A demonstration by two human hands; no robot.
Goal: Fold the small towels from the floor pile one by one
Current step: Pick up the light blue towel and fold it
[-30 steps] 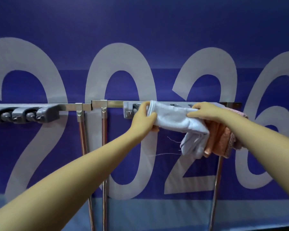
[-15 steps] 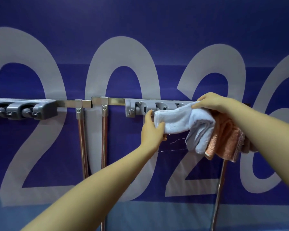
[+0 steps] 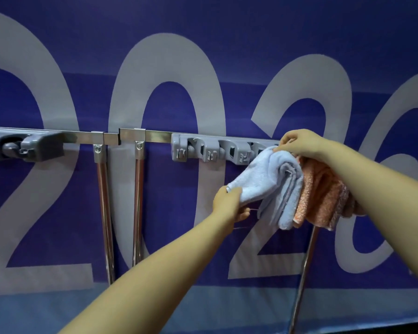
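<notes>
My left hand [image 3: 229,203] pinches the blue towel [image 3: 268,182] corner; my right hand [image 3: 299,145] grips its top at the rack [image 3: 212,150].

A steel rail [image 3: 155,135] on thin legs runs along the blue banner and carries grey clip holders [image 3: 212,150]. Draped over its right end hang a pale blue towel [image 3: 273,184] and an orange towel [image 3: 321,198].

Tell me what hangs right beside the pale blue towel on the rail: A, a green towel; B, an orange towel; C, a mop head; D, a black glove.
B: an orange towel hangs draped on the rail, touching the right side of the pale blue towel.
</notes>
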